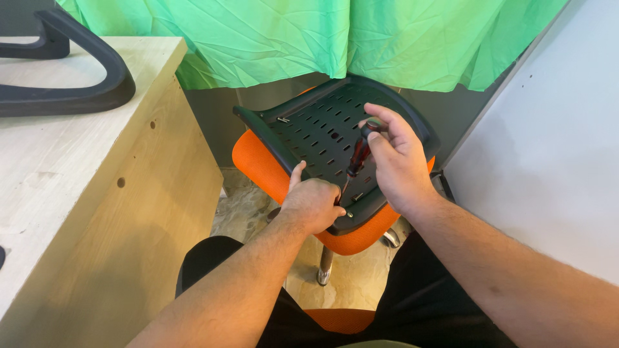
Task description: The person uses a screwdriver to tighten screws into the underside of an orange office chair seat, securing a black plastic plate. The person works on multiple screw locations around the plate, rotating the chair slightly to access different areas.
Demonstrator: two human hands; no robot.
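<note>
Chair seat, underside up, with screwdriver.
Right hand (396, 164) is gripping a red-handled screwdriver (356, 158) on the black slotted seat base (316, 129); left hand (313, 203) is clamping its near edge above orange cushion (258, 164).

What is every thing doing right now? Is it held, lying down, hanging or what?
Black slotted plastic chair panel: tilted, resting on the orange seat, steadied at its near edge.
Dark red-handled screwdriver: held nearly upright, tip down at the panel's near edge.
Left hand: gripping the panel's edge.
Right hand: closed around the screwdriver handle.
Orange mesh seat cushion: under the panel.
Green cloth: hanging behind.
Black curved armrest: lying on the wooden desk.
</note>
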